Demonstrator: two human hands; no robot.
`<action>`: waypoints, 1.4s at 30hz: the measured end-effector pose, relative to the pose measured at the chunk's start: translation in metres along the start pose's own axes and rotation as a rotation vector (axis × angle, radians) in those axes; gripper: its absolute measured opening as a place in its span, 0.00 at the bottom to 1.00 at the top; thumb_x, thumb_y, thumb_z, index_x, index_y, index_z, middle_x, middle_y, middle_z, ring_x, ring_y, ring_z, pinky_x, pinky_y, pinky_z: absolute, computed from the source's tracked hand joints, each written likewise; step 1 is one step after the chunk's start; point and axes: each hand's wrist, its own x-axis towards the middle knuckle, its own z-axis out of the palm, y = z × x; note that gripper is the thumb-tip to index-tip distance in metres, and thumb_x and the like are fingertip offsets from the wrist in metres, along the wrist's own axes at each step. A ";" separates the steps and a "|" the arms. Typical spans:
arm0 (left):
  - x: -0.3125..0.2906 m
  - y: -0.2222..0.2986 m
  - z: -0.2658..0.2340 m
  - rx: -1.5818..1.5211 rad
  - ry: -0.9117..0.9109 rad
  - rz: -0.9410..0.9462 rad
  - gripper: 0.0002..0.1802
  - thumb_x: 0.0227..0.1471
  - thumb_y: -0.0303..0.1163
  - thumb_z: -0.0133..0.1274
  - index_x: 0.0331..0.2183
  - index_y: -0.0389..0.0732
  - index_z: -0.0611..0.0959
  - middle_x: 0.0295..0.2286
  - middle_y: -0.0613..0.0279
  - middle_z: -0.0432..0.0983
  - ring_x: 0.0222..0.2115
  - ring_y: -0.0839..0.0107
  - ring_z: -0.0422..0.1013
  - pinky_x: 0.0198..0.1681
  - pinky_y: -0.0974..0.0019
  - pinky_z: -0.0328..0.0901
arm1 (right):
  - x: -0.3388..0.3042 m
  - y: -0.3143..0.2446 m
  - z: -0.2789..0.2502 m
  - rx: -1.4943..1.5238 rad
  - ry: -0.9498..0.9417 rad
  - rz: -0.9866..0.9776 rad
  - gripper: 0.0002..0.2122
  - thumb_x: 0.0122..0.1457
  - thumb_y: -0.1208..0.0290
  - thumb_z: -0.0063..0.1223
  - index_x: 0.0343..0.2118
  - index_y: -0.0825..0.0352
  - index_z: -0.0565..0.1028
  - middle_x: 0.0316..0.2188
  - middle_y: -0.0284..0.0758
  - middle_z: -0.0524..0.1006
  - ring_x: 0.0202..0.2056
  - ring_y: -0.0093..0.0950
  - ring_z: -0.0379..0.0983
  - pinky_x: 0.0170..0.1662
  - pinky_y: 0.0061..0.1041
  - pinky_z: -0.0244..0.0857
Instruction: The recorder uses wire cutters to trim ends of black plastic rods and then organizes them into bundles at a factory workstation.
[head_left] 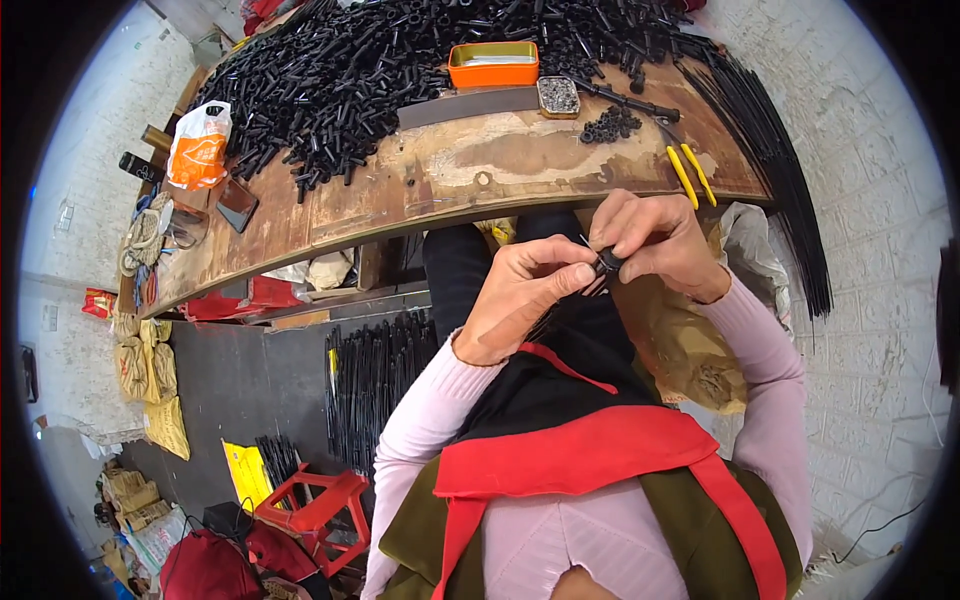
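Note:
Before my lap, both hands meet at a small black fitting (607, 263) from which several thin rods stick out. My left hand (530, 290) grips it from the left between thumb and forefinger. The fingertips of my right hand (660, 240) pinch its upper right side, and a thin pale sliver shows between the hands. Fingers cover most of the fitting, so its exact shape is hidden. Just past my right hand, on the wooden table (520, 160), lie yellow-handled pliers (690, 172). Beside these is a small heap of black rings (610, 125).
A large pile of short black tubes (350, 90) covers the table's back, around an orange box (493, 77). A small tray of metal bits (558, 98) stands nearby. Long black rods (765, 130) overhang the right edge. A red stool (320, 515) and upright rod bundles (380, 390) stand at left.

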 end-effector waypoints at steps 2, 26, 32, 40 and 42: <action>0.001 0.000 -0.002 -0.047 0.010 -0.018 0.10 0.53 0.27 0.61 0.36 0.30 0.83 0.31 0.64 0.78 0.32 0.77 0.72 0.40 0.73 0.67 | -0.001 0.005 0.003 -0.002 0.014 -0.028 0.11 0.38 0.80 0.72 0.26 0.64 0.80 0.31 0.34 0.81 0.40 0.33 0.72 0.44 0.31 0.67; -0.034 0.053 -0.032 0.472 0.338 0.417 0.24 0.47 0.16 0.61 0.47 0.34 0.74 0.33 0.60 0.78 0.33 0.76 0.75 0.38 0.74 0.69 | 0.003 0.072 0.082 -0.068 0.215 0.266 0.06 0.57 0.78 0.60 0.36 0.73 0.79 0.29 0.32 0.80 0.30 0.15 0.75 0.34 0.15 0.68; -0.022 0.045 -0.019 0.558 0.391 0.430 0.17 0.58 0.23 0.53 0.49 0.32 0.73 0.37 0.59 0.76 0.38 0.73 0.74 0.44 0.72 0.68 | 0.012 0.083 0.083 -0.062 0.311 0.256 0.06 0.56 0.78 0.60 0.35 0.75 0.79 0.26 0.31 0.80 0.29 0.15 0.74 0.33 0.15 0.67; -0.011 0.036 -0.005 0.915 0.625 0.554 0.17 0.56 0.23 0.52 0.49 0.36 0.76 0.33 0.58 0.72 0.31 0.69 0.70 0.38 0.70 0.65 | 0.020 0.085 0.082 -0.133 0.317 0.256 0.05 0.55 0.79 0.60 0.33 0.76 0.79 0.25 0.32 0.80 0.29 0.16 0.74 0.33 0.17 0.67; -0.009 0.039 -0.011 0.725 0.582 0.496 0.15 0.55 0.23 0.55 0.46 0.35 0.79 0.34 0.61 0.72 0.31 0.76 0.69 0.36 0.74 0.64 | 0.019 0.081 0.084 -0.190 0.309 0.280 0.05 0.55 0.80 0.60 0.34 0.75 0.79 0.26 0.31 0.80 0.30 0.16 0.74 0.34 0.17 0.67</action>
